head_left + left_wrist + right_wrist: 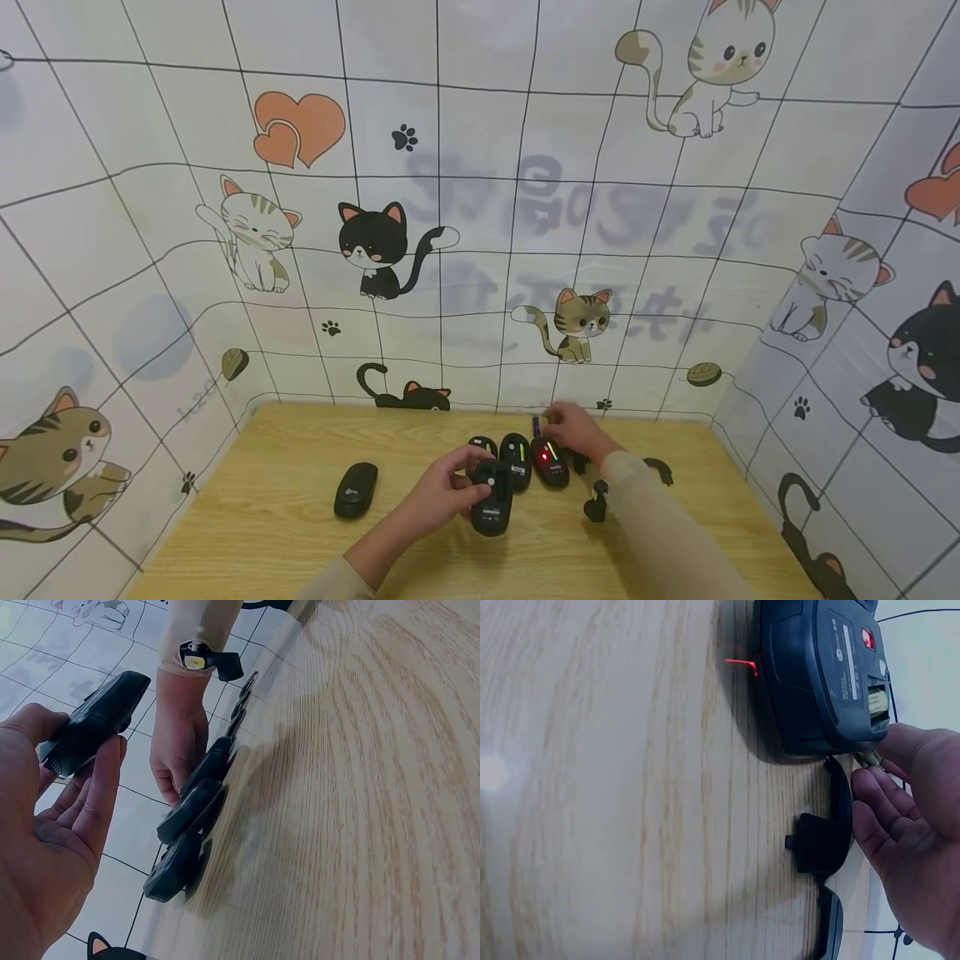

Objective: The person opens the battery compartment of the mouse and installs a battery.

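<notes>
My left hand (447, 487) holds a black computer mouse (491, 504) raised above the table, its underside facing up in the head view. The left wrist view shows thumb and fingers gripping that mouse (97, 724) by its sides. At the back of the table, my right hand (577, 429) pinches a small battery (870, 758), partly hidden behind an upturned mouse (821, 675). This mouse glows red underneath, and another battery (877, 702) lies in its open compartment. Two more upturned mice, a middle one (515, 462) and a partly hidden one (482, 443), stand beside it.
Another black mouse (356, 490) sits right side up at the left of the wooden table (262, 517). Dark curved covers lie to the right, one with a tab (821, 844) and another (660, 469) farther out. A cat-patterned sheet (465, 208) surrounds the table.
</notes>
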### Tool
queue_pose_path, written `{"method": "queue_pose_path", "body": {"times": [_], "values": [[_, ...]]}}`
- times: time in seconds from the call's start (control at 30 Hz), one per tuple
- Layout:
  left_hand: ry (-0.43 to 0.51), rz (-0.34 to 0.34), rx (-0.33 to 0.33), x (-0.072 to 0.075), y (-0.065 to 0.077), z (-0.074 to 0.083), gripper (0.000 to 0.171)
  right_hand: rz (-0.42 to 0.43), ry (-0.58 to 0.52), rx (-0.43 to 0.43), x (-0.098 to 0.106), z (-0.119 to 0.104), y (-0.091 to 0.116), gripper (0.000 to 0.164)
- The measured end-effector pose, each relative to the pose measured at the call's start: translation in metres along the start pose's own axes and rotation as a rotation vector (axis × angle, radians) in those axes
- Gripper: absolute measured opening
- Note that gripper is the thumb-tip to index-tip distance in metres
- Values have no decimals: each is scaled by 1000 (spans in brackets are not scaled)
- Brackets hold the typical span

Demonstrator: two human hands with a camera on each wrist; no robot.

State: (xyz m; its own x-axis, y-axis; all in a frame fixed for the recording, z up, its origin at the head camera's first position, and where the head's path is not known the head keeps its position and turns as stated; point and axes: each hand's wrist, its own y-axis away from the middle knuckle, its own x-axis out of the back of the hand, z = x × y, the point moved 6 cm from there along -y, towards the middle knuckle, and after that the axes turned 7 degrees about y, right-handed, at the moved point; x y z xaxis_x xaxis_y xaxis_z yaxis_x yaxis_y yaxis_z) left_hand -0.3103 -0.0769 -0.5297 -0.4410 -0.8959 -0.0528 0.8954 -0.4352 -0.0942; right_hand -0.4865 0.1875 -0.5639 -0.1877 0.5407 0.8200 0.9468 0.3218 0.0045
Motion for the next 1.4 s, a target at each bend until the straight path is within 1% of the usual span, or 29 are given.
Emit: {"method": "queue_pose_path", "body": {"times": [0.2,0.3,0.4,0.6,0.87,0.97,1.07,1.17,1.27,1.4], "values": [[-3,-2,-3,0,0,1,39,-3,-124,-53,1,6,4,33],[-2,-2,-2,-1,0,1,39,-10,-147,-72,1,9,4,33],[-1,1,1,-1,-1,0,40,-3,-140,-76,2,10,4,34],[2,3,3,-1,-1,1,40,49,-96,-54,4,10,5,34],[-6,4,-8,-1,-1,0,40,103,-119,-36,3,14,8,29],[-3,7,-9,-1,-1,0,40,155,-164,-36,3,17,10,26],[2,7,-3,0,-2,0,40,251,-221,-41,7,19,13,24],[8,7,4,0,-2,0,40,343,-281,-37,14,15,16,23],[10,11,12,1,-2,-1,40,375,-348,-32,20,4,20,25],[7,15,12,2,-1,-1,40,371,-454,-18,24,-18,29,27]]}}
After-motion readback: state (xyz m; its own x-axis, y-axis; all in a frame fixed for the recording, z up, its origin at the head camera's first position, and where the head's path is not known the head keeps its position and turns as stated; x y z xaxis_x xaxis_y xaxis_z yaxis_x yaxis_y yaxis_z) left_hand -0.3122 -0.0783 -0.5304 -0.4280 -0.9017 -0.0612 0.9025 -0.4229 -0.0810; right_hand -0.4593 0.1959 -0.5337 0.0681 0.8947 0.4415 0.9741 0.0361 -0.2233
